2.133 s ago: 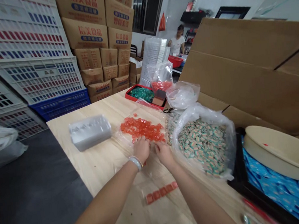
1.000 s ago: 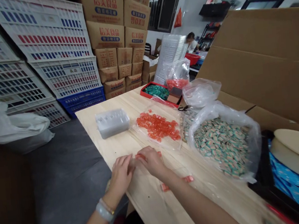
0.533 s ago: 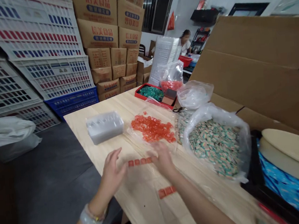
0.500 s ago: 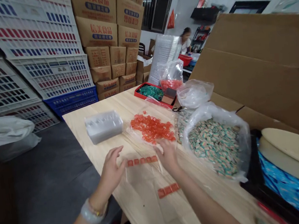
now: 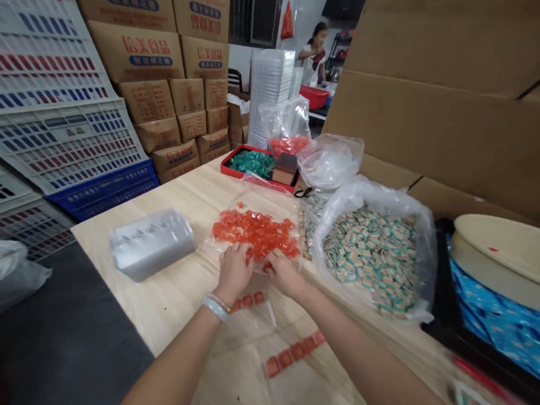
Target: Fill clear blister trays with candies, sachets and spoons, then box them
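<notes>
A loose pile of shiny orange-red square pieces (image 5: 248,226) lies on a clear plastic sheet on the wooden table. At its near edge, my left hand (image 5: 235,270) has its fingers curled down among the pieces. Beside it my right hand (image 5: 284,272) pinches at the same edge; whatever sits between the fingertips of either hand is hidden. Just below the hands is a short row of red squares (image 5: 247,301) on clear plastic, partly covered by my left wrist. Closer to me, another row of red squares (image 5: 297,351) runs up to my right forearm.
A block of stacked clear plastic (image 5: 153,244) stands at the left. On the right is an open bag of small green-and-beige pieces (image 5: 372,256). Behind are a red tray (image 5: 229,170) with green pieces and a bag of red pieces (image 5: 288,141). A person (image 5: 314,57) stands far back.
Both hands have moved from beside the upper row of red squares forward to the pile, coming closer together. The left fingers, spread before, are curled now. The view has shifted.
</notes>
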Motion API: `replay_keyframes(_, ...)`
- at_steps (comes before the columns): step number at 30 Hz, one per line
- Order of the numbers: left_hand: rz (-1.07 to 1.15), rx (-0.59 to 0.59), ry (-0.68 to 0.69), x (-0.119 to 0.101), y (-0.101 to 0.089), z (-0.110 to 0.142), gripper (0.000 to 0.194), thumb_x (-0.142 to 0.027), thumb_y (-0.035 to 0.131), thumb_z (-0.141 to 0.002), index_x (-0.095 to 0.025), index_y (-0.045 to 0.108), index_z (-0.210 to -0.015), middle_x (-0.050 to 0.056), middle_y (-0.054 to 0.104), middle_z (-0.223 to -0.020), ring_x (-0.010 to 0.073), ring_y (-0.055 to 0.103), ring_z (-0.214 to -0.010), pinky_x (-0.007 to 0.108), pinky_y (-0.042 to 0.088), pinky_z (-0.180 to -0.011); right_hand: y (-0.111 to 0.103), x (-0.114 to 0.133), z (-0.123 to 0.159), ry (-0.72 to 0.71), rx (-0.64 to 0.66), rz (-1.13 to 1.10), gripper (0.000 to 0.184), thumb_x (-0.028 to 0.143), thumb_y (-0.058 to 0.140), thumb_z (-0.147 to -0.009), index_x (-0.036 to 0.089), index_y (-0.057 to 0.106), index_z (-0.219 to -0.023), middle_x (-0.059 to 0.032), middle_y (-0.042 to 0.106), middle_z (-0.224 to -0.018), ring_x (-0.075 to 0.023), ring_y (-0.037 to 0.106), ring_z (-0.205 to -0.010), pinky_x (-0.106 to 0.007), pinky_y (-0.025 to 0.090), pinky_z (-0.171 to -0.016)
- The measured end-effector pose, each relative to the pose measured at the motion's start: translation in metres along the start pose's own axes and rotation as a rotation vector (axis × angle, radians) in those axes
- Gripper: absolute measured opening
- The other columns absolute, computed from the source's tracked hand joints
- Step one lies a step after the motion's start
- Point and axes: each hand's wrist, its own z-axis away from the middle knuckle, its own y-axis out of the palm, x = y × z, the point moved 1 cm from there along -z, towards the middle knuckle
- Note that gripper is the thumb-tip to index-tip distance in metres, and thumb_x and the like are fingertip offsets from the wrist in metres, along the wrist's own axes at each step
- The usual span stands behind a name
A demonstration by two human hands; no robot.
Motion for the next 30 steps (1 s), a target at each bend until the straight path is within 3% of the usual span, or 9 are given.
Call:
replay_keyframes(3, 0.235, -0.060, -0.104, -0.003, -0.001, -0.008, 0.030, -0.012, 0.047, -0.067, -0.018, 0.054, -0.096, 0.006, 0.051, -0.097, 0.0196, 0.046, -0.096, 0.037, 0.034, -0.087, -0.007, -0.004, -0.002, 0.010, -0.026, -0.113, 0.022, 0.003, 0.047, -0.065, 0.015, 0.058, -0.078, -0.0045, 0.054, -0.082, -0.0149, 0.049, -0.079, -0.027, 0.037, -0.075)
replay_keyframes(6, 0.453, -0.021, -0.233, -0.011, -0.003, -0.007, 0.031, -0.012, 0.039, -0.068, -0.014, 0.051, -0.096, 0.005, 0.052, -0.084, 0.0142, 0.052, -0.076, 0.032, 0.043, -0.074, -0.015, -0.005, 0.006, 0.049, -0.094, -0.216, 0.021, 0.009, 0.043, -0.071, 0.015, 0.057, -0.086, -0.0052, 0.056, -0.082, -0.0146, 0.052, -0.078, -0.028, 0.041, -0.073)
replay_keyframes(9, 0.636, 0.101, -0.328, -0.027, -0.002, 0.014, 0.026, -0.013, 0.039, -0.066, -0.011, 0.052, -0.088, 0.002, 0.052, -0.072, 0.0100, 0.051, -0.060, 0.026, 0.044, -0.061, -0.022, -0.004, 0.029, 0.119, -0.166, -0.455, 0.020, 0.021, 0.040, -0.078, 0.015, 0.054, -0.091, -0.0042, 0.058, -0.078, -0.0131, 0.054, -0.068, -0.028, 0.045, -0.065)
replay_keyframes(13, 0.902, 0.331, -0.509, -0.053, 0.011, 0.054, 0.017, -0.023, 0.052, -0.065, -0.010, 0.056, -0.077, 0.001, 0.053, -0.064, 0.0071, 0.046, -0.051, 0.020, 0.036, -0.049, -0.028, 0.005, 0.067, 0.201, -0.296, -0.875, 0.018, 0.027, 0.049, -0.073, 0.017, 0.053, -0.087, -0.0017, 0.057, -0.073, -0.0127, 0.054, -0.063, -0.029, 0.046, -0.064)
replay_keyframes(16, 1.095, 0.461, -0.635, -0.069, 0.026, 0.076, 0.019, -0.028, 0.062, -0.063, -0.011, 0.057, -0.068, -0.001, 0.052, -0.058, 0.0052, 0.042, -0.048, 0.019, 0.031, -0.048, -0.039, 0.019, 0.095, 0.112, -0.421, -0.667, 0.015, 0.020, 0.049, -0.073, 0.018, 0.055, -0.087, -0.0034, 0.057, -0.079, -0.0145, 0.054, -0.074, -0.030, 0.044, -0.069)
replay_keyframes(21, 1.139, 0.558, -0.643, -0.084, 0.046, 0.101, 0.022, -0.030, 0.068, -0.057, -0.013, 0.055, -0.063, -0.003, 0.050, -0.055, 0.0060, 0.041, -0.049, 0.020, 0.030, -0.050, -0.061, 0.035, 0.142, -0.021, -0.459, -0.278, 0.020, 0.010, 0.044, -0.076, 0.019, 0.056, -0.089, -0.0049, 0.056, -0.083, -0.0154, 0.052, -0.080, -0.029, 0.043, -0.072)
replay_keyframes(26, 1.146, 0.784, -0.733, -0.090, 0.063, 0.139, 0.021, -0.029, 0.068, -0.062, -0.014, 0.058, -0.073, -0.003, 0.049, -0.061, 0.0056, 0.041, -0.052, 0.019, 0.027, -0.049, -0.057, 0.031, 0.201, 0.046, -0.441, -0.206, 0.025, 0.010, 0.043, -0.078, 0.019, 0.054, -0.099, -0.0066, 0.054, -0.089, -0.0156, 0.051, -0.085, -0.029, 0.044, -0.075)
replay_keyframes(30, 1.041, 0.904, -0.732, -0.092, 0.080, 0.173, 0.024, -0.033, 0.068, -0.061, -0.013, 0.057, -0.066, -0.003, 0.044, -0.055, 0.0051, 0.036, -0.049, 0.018, 0.023, -0.045, -0.045, 0.029, 0.248, 0.169, -0.395, -0.255, 0.023, 0.012, 0.044, -0.080, 0.022, 0.056, -0.097, -0.0053, 0.056, -0.088, -0.0151, 0.053, -0.083, -0.027, 0.044, -0.074)
